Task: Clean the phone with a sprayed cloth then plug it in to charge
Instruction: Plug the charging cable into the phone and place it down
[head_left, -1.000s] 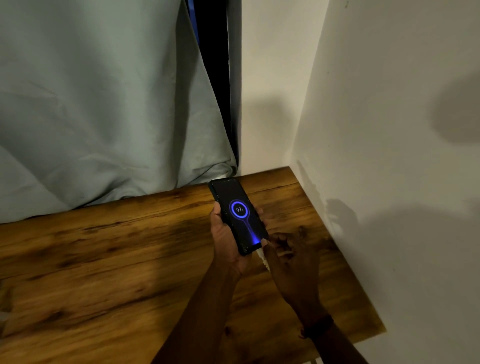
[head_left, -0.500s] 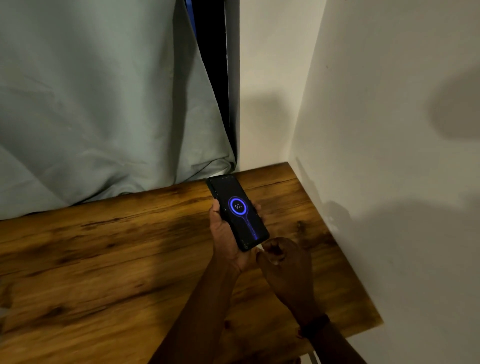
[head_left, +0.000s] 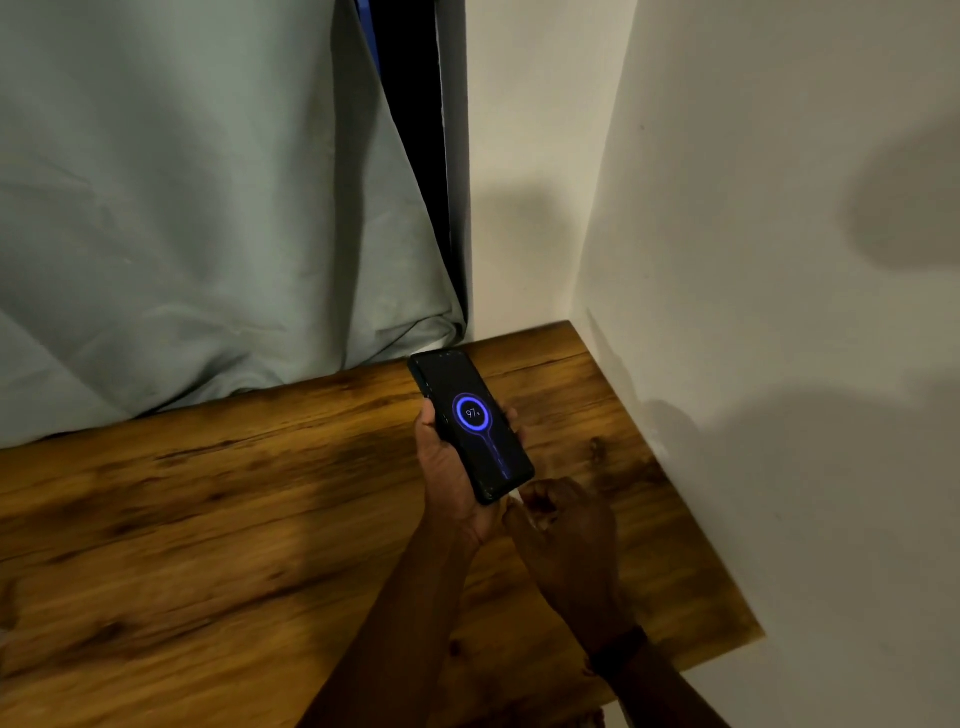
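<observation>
Pointing its top end away toward the curtain (head_left: 197, 208) and slightly left, the one phone (head_left: 470, 423) is lying with its long axis running from the far left down to the near right, screen up, held above the wooden desk (head_left: 208, 519) near the corner of the two walls. Its screen is glowing with a blue ring reading 97 and a blue line running down to the bottom edge. Two hands are showing. The left hand (head_left: 451, 467) is cradling the phone from beneath, fingers curled around both long sides. The right hand (head_left: 558, 514) is sitting just at the phone's bottom edge, fingers drawn in together; what they are pinching is hidden.
</observation>
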